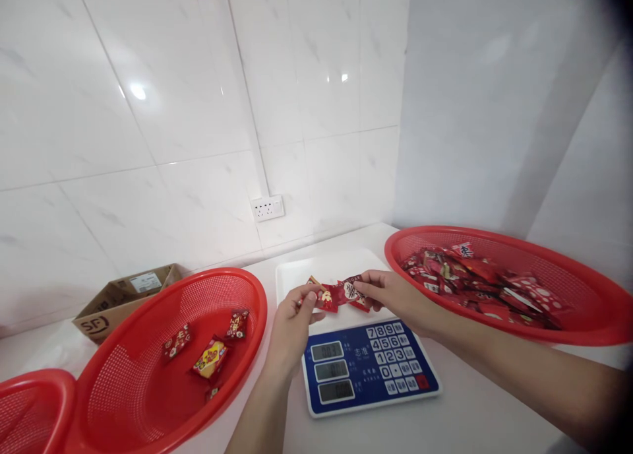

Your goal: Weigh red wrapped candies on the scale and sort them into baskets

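Observation:
My left hand (297, 315) pinches a small red snack packet (327, 298) with pale figures printed on it. A darker red snack packet (349, 290) is gripped at its edge by the fingers of my right hand (383, 289). The packets overlap between my hands, and a further red piece shows beneath; I cannot tell whether they are joined. Both hands are over the white pan (291, 269) of a digital scale (370, 365). Its blue panel has three displays on the left and a keypad on the right; the top display seems to read 0.03.
A red plastic basket (260, 289) on the left holds several snack packets (210, 357). Another red basket (593, 276) at right holds a heap of packets (475, 282). A third basket (69, 401) is cut off lower left. Behind stand a cardboard box (103, 305) and a wall socket (268, 208).

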Demonstrator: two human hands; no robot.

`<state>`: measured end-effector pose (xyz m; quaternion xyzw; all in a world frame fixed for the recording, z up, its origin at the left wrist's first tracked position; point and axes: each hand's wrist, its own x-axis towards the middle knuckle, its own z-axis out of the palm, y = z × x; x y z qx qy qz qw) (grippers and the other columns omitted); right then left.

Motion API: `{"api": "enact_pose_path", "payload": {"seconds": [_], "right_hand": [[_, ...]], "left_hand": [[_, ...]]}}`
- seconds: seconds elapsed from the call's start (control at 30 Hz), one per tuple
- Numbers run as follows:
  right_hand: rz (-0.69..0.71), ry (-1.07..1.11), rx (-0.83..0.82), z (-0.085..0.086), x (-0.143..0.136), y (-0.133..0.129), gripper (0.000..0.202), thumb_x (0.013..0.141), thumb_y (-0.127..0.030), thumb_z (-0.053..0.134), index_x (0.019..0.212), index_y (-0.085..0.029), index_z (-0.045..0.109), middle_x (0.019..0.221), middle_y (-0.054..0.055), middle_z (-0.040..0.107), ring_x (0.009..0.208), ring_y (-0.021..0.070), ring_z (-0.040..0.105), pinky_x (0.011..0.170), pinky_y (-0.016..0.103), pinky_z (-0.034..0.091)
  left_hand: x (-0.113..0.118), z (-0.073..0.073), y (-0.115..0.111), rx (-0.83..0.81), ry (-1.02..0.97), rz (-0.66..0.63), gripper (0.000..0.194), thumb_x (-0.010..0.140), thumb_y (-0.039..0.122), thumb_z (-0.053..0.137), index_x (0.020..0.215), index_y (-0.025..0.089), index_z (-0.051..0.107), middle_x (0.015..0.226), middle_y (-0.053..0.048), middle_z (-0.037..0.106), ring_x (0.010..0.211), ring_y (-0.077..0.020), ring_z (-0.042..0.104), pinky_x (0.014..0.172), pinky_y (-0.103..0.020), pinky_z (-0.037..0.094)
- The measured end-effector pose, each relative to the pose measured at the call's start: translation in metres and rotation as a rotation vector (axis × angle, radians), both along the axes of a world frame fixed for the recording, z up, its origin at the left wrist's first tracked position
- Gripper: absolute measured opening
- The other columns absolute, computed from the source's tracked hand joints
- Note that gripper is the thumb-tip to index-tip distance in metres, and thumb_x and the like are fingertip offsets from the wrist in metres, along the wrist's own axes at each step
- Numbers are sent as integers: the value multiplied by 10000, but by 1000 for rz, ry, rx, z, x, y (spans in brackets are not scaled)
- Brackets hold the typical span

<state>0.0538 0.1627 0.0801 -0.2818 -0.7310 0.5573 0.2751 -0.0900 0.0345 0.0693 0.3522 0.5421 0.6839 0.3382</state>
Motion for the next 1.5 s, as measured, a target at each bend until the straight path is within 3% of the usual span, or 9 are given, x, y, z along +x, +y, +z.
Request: {"api": "enact_pose_path", "payload": {"seconds": [0.33, 0.47, 0.6, 0.8, 0.93, 1.13, 1.23, 1.33, 1.5], "right_hand": [[126, -38, 82, 4, -1, -11, 208, 768, -384, 568, 684, -195, 557, 559, -33, 546, 533, 111, 508, 531, 251, 399], [-18, -53, 153, 9, -6, 11, 225, 772, -399, 566, 744, -179, 603, 568, -28, 559, 522, 107, 502, 531, 251, 404], [-191, -119, 231, 8, -5, 44, 264, 807, -411, 509, 754, -172, 607, 652, 15, 614, 584, 130, 572, 542, 253, 441], [-239, -222, 417, -9, 3, 67, 228, 734, -321, 607, 904, -185, 673, 970, 103, 685, 791, 225, 610, 766, 383, 468], [-72, -177, 484, -5, -2, 43, 326, 777, -388, 556, 1021, -201, 666, 1092, 84, 665, 898, 234, 607, 866, 405, 443], [253, -78, 258, 8, -12, 7, 291, 780, -409, 551, 946, -192, 651, 783, 26, 695, 737, 183, 641, 700, 333, 499], [168, -98, 308, 9, -12, 13, 215, 774, -362, 547, 826, -181, 652, 757, 29, 688, 725, 184, 638, 688, 328, 495], [43, -184, 403, 6, -9, 28, 245, 795, -341, 514, 887, -175, 668, 864, 65, 705, 824, 218, 643, 765, 366, 490], [-105, -220, 594, 0, 12, 29, 310, 816, -330, 495, 1069, -228, 643, 1131, 70, 650, 984, 237, 605, 823, 375, 484]], "left_hand": [[12, 3, -1, -15, 87, -38, 251, 757, 407, 630, 716, 159, 625, 765, -33, 605, 727, -141, 553, 646, -252, 502], [7, 3, -1, 6, -51, -4, 230, 777, 338, 612, 949, 187, 629, 986, -56, 624, 850, -166, 601, 703, -291, 530], [0, 0, 1, 97, -230, 17, 412, 725, 240, 682, 1101, 218, 517, 1085, -58, 600, 883, -166, 650, 807, -319, 520], [-1, 1, -1, 145, -308, -63, 333, 663, 222, 759, 878, 184, 509, 848, -23, 680, 842, -146, 664, 869, -318, 497], [5, 3, -1, 87, -234, -53, 325, 644, 277, 773, 878, 162, 579, 856, -32, 684, 791, -134, 657, 806, -280, 509], [10, 0, 1, -10, -29, -65, 337, 674, 328, 737, 943, 179, 600, 800, -28, 671, 756, -156, 635, 700, -275, 498], [4, -4, 3, 9, 55, 35, 394, 717, 375, 699, 1045, 202, 567, 918, -52, 654, 888, -180, 609, 777, -304, 474], [-2, -2, 2, 78, 83, 178, 365, 777, 379, 643, 1094, 233, 538, 1109, -69, 591, 1067, -191, 539, 893, -325, 426], [4, 28, -28, 374, 129, 463, 206, 834, 365, 580, 1015, 269, 565, 1068, -16, 579, 1081, -170, 524, 932, -303, 427]]}}
